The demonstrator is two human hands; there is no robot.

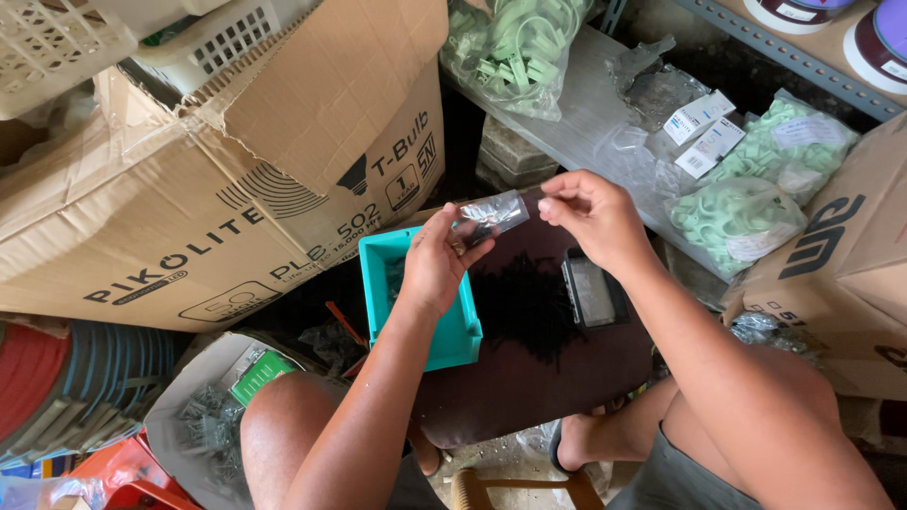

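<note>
My left hand [436, 257] and my right hand [590, 215] together hold a small clear plastic bag [493, 213] by its two ends, above a dark brown board [529, 378]. The left fingers pinch the bag's left end and the right fingers pinch its right end. A heap of small black screws [522, 304] lies on the board just below. A teal plastic bin [444, 335] sits under my left wrist. A small clear box [592, 291] lies on the board under my right forearm.
A big brown cardboard carton [227, 161] stands at the left, with white baskets [113, 38] on top. Bags of pale green plastic clips [746, 203] lie at the right, another cardboard box [841, 274] beside them. Coiled hoses [66, 387] and a bag of screws [213, 420] lie at lower left.
</note>
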